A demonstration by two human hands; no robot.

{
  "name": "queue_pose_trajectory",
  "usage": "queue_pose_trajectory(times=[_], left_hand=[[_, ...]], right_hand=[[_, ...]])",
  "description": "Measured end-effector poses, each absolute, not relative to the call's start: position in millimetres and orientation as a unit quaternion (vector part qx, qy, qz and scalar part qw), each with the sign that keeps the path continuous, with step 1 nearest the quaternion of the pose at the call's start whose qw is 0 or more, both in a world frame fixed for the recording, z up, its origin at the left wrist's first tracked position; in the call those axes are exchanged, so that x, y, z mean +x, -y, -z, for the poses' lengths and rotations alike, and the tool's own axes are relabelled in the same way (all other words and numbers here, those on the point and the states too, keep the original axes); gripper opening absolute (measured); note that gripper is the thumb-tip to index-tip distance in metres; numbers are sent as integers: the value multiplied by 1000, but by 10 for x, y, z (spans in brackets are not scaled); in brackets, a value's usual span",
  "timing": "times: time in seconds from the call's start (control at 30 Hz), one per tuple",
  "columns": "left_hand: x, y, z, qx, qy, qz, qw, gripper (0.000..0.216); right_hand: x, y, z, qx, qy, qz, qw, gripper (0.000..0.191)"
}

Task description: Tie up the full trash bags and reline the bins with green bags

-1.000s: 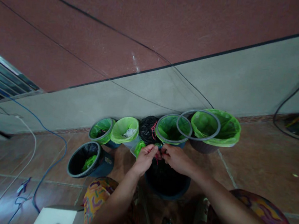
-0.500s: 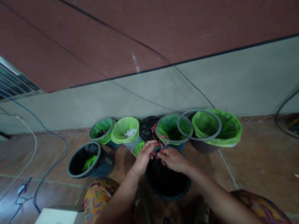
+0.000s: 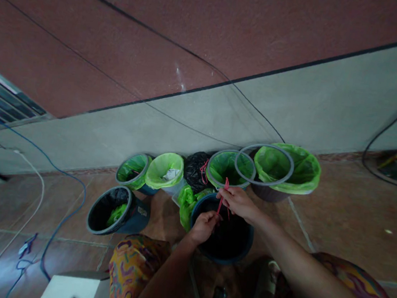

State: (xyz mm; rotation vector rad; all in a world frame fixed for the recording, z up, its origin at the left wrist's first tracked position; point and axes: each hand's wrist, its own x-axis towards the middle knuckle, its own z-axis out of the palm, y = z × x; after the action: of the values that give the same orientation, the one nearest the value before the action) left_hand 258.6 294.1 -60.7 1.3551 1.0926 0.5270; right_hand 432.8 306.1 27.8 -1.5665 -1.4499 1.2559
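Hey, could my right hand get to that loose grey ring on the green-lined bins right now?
Probably yes: the grey ring lies just beyond the right hand with nothing between, but that hand is pinching a red tie.

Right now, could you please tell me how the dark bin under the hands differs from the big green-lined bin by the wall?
The dark bin has a black liner; the green-lined bin a bright green one. A grey ring lies askew on the green-lined bin; the dark bin has none. The right hand pinches a red drawstring over the dark bin; the green-lined bin is untouched. Both stand upright and open.
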Motion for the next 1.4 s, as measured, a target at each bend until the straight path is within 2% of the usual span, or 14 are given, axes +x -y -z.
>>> queue_pose_trajectory(times=[0.13,0.23,0.37,0.47,0.63,0.8,0.97,1.03,1.17,1.3,1.4], left_hand=[[2539,-2933,642,504,-525,-306,613,44],[2528,-2941,657,413,-538,-364,638,43],[2598,-2932,670,404,-518,-367,659,32],[2690,-2891,658,466,-494,-321,660,21],[2689,-2832,593,527,-447,-260,674,11],[2538,-2859,513,539,-417,-207,702,33],[2520,-2909,561,558,-461,-237,648,43],[2521,-2922,590,554,-482,-233,638,42],[2505,-2953,602,530,-516,-237,630,36],[2494,-2991,534,500,-531,-246,639,28],[2494,-3013,474,486,-532,-255,645,23]], right_hand=[[4476,-3070,-387,-640,626,-376,236,27],[4495,-2966,-485,-640,679,-315,173,31],[4323,-2799,-542,-486,754,-418,146,27],[4169,-2816,-474,-388,761,-492,164,23],[4136,-3071,-192,-456,686,-515,238,19],[4216,-3210,-7,-525,628,-506,272,23],[4267,-3138,-44,-587,680,-397,188,27],[4276,-3077,-45,-581,693,-401,148,35],[4258,-2970,18,-591,689,-403,116,33],[4212,-2930,32,-594,657,-457,83,38],[4193,-2933,-16,-610,655,-441,72,31]])
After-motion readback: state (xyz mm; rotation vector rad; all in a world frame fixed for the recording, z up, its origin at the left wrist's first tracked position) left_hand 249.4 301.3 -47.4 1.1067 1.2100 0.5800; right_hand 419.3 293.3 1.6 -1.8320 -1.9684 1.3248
